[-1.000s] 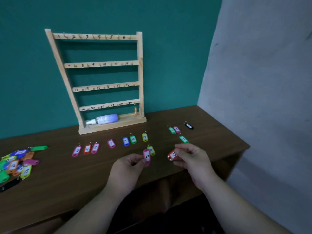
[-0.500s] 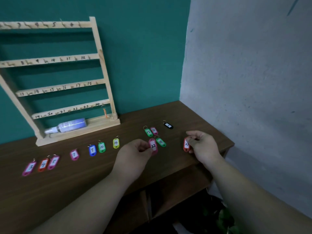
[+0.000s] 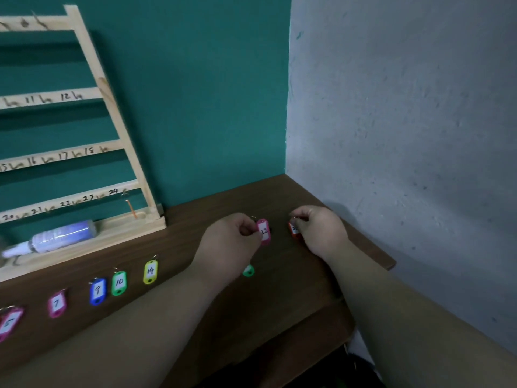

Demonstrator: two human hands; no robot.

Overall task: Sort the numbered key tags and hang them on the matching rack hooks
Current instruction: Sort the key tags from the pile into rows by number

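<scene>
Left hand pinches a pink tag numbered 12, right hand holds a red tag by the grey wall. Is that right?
Not quite. The head view shows the pink tag pinched in the left hand reads 22, not 12. The right hand does hold a red tag by the grey wall.

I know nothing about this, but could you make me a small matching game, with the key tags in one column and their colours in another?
Things:
1. tag 14
2. tag 9
3. tag 22
4. unreadable tag in the right hand

Colours:
A. red-orange
B. pink
C. yellow
D. blue

Pairs: 1-C, 2-D, 3-B, 4-A.
</scene>
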